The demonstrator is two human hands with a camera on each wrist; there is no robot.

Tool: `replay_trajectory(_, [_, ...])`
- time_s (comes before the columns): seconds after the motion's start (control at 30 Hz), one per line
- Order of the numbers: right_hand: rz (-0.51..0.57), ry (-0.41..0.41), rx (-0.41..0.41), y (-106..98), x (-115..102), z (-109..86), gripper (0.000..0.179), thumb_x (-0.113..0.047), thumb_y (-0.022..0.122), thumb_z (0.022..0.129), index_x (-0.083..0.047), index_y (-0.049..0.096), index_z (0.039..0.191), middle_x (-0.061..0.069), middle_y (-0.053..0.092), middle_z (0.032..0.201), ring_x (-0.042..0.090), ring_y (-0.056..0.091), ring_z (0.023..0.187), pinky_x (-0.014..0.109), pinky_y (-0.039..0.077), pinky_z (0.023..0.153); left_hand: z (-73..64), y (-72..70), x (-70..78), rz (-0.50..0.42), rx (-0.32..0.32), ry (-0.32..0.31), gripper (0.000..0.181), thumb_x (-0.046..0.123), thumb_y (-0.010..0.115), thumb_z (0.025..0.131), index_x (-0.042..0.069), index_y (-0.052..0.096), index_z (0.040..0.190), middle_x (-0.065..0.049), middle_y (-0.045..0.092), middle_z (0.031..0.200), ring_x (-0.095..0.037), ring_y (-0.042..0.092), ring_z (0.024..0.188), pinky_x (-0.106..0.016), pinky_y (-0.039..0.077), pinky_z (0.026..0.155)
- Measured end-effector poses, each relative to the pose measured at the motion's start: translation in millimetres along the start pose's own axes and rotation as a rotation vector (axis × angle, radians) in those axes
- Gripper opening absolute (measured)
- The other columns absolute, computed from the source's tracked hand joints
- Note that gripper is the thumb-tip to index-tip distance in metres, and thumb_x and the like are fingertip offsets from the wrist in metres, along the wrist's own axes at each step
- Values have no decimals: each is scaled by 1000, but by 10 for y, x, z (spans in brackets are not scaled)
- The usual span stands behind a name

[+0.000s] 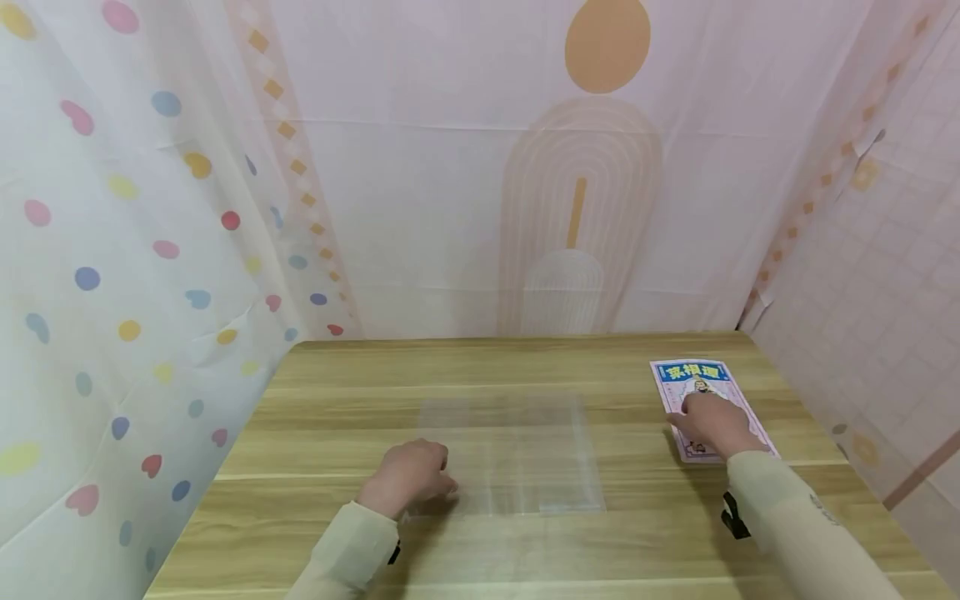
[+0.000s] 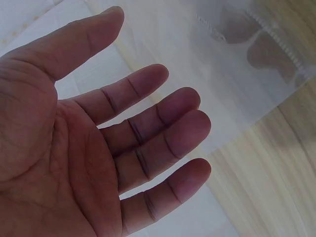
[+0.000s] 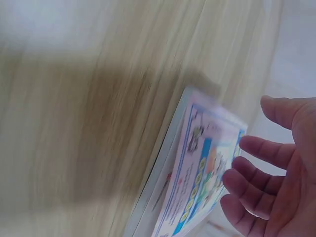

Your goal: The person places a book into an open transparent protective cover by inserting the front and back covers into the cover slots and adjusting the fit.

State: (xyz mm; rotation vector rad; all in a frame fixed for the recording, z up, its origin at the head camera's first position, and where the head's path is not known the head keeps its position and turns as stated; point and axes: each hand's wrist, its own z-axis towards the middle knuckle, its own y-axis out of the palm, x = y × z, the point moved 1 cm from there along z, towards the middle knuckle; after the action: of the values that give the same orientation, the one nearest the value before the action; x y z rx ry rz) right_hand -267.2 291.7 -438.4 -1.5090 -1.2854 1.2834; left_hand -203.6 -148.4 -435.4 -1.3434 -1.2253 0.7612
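A thin book (image 1: 686, 392) with a pink and blue illustrated cover lies at the right of the table. My right hand (image 1: 712, 421) hovers over it, hiding part of the cover. In the right wrist view the fingers are loosely bent beside the book (image 3: 197, 173), gripping nothing; whether a fingertip touches it I cannot tell. A clear plastic book cover (image 1: 525, 454) lies flat in the middle of the table. Over its left edge is my left hand (image 1: 411, 475). The left wrist view shows that hand (image 2: 98, 138) with spread, relaxed fingers and an empty palm.
Both things lie on a wood-grain table (image 1: 337, 375). Patterned curtains hang behind it (image 1: 420, 208) and along the left side (image 1: 165, 333), with another curtain (image 1: 862, 292) at the right edge. Each sleeve has a dark strap piece at the wrist.
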Motion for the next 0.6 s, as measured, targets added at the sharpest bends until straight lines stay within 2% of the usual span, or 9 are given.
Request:
replay_trajectory(0.1, [-27, 17, 24, -34, 106, 21, 51, -36, 59, 97, 11, 63, 115, 32, 63, 111, 43, 62, 94, 60, 51, 75, 0, 7, 2, 2, 7, 5, 25, 29, 78, 82, 10, 62, 77, 1, 56, 70, -16, 51, 63, -39, 47, 58])
replay_trajectory(0.2, [-33, 44, 36, -53, 236, 51, 54, -36, 58, 97, 14, 61, 116, 37, 58, 113, 46, 59, 98, 62, 50, 76, 5, 11, 8, 0, 16, 9, 26, 28, 78, 82, 10, 61, 75, 1, 55, 69, -16, 51, 62, -38, 47, 58])
replay_trajectory(0.4, [-2, 119, 33, -86, 517, 86, 54, -39, 56, 97, 14, 61, 102, 36, 56, 99, 43, 56, 88, 55, 51, 66, 22, 29, 31, 4, 23, 9, 26, 28, 78, 81, 11, 61, 75, 1, 55, 69, -16, 51, 63, -39, 47, 58])
replay_trajectory(0.6, [6, 192, 24, -58, 691, 75, 59, -41, 52, 98, 18, 59, 103, 37, 55, 97, 41, 53, 85, 50, 50, 61, 42, 47, 40, 5, 22, 2, 24, 28, 79, 80, 11, 63, 77, 1, 58, 72, -16, 53, 65, -40, 49, 60])
